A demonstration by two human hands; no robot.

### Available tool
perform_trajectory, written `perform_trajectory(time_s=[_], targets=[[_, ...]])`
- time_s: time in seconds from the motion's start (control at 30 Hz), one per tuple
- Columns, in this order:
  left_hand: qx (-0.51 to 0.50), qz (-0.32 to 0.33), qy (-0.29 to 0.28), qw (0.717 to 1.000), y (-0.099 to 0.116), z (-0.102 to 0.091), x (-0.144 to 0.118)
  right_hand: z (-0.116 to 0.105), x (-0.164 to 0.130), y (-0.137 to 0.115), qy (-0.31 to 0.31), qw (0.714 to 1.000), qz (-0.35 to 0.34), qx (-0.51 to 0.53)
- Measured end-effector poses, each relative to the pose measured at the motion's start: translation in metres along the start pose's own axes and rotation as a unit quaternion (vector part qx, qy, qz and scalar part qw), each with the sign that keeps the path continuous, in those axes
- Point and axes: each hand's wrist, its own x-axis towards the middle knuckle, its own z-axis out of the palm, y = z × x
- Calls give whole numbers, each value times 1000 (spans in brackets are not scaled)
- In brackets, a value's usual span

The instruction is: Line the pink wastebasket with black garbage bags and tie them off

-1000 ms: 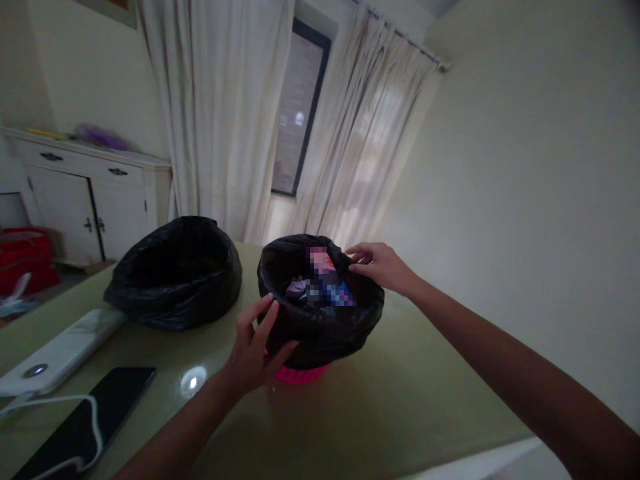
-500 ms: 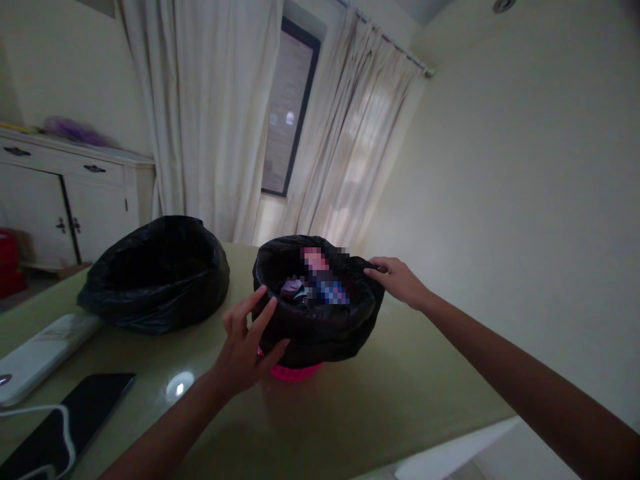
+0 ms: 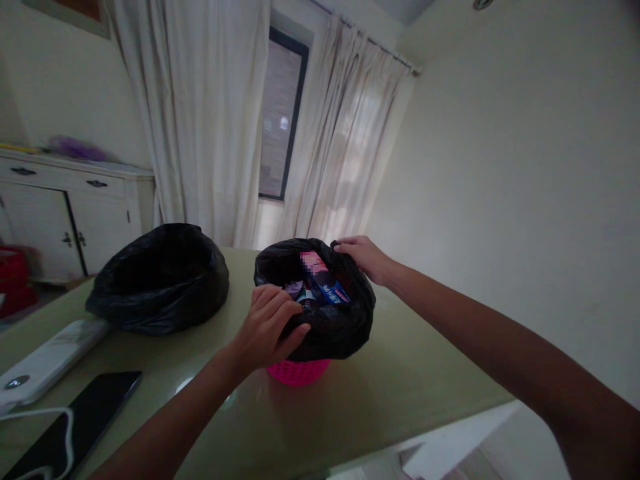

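Observation:
A black trash bag lines a pink basket on the table, its edge folded down over the outside. Inside lie a pink and blue packet and some smaller wrappers. My left hand grips the bag's near left rim, fingers over the edge and thumb outside. At the far right rim, my right hand pinches the bag's edge between thumb and fingers. To the left stands a second black bag, its mouth wide and its inside dark; neither hand touches it.
The greenish table has its near edge at lower right. A white power bank with a white cable and a black phone-like slab lie at left. Behind are a white cabinet and pale curtains.
My left hand has closed over the near left rim, where its fingers were spread before. My right hand has shifted left and farther back along the rim. The view has tilted slightly.

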Motion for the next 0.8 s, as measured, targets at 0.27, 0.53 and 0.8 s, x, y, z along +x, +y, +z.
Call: perform_trajectory(time_s=[0.27,0.53,0.8], targets=[[25,-12,-4,1000,29,3,15,55,9,-34,-75,990,-107,46],[19,-29,-81,996,29,2,10,62,-14,-116,-112,943,-302,86],[128,-3,-15,992,12,-17,-44,-52,29,-117,153,921,-354,58]])
